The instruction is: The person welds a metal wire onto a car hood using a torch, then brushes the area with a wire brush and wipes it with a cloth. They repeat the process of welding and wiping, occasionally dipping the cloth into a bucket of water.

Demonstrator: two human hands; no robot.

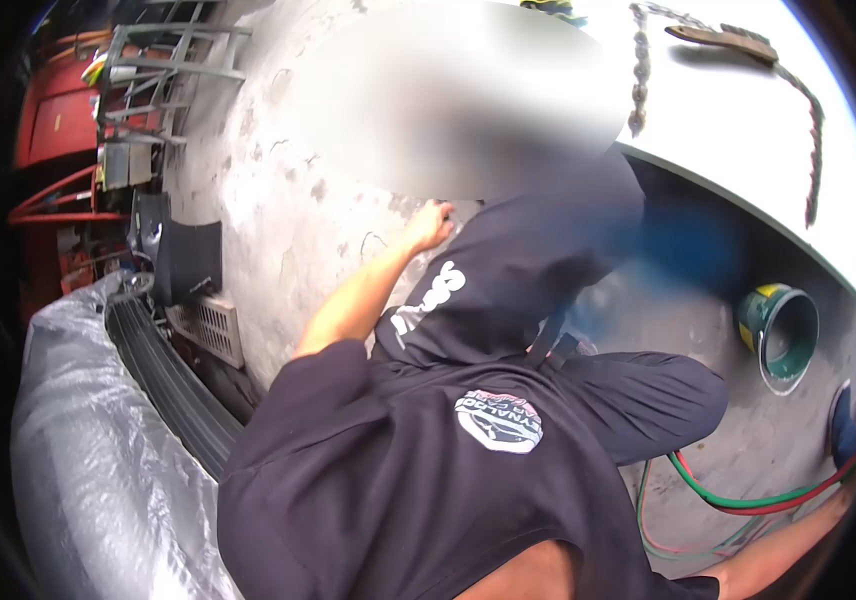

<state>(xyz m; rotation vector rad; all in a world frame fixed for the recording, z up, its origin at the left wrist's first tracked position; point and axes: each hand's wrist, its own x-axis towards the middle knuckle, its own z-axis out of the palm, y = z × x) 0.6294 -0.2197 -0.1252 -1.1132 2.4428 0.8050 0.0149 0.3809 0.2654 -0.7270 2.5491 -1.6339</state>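
My left hand (433, 226) is at the upper middle, beside dark cloth with white lettering (428, 303). Its fingers are curled, and what they hold, if anything, is too small to make out. At the lower right my right forearm (783, 553) reaches toward the dark edge of the view, where the hand's fingers cannot be made out. Close to its far end run a green hose and a red hose (768, 502). My dark shirt with a round logo (499, 420) fills the lower middle, and a bent knee in dark trousers (658, 400) shows right of it.
A green bucket (790, 340) stands on the concrete floor (293, 210) at the right. A wooden-handled brush (723, 42) lies on a white surface (723, 110). Metal stands (173, 70), a plastic crate (210, 330) and a plastic-covered object (108, 450) are at left. The upper middle is blurred.
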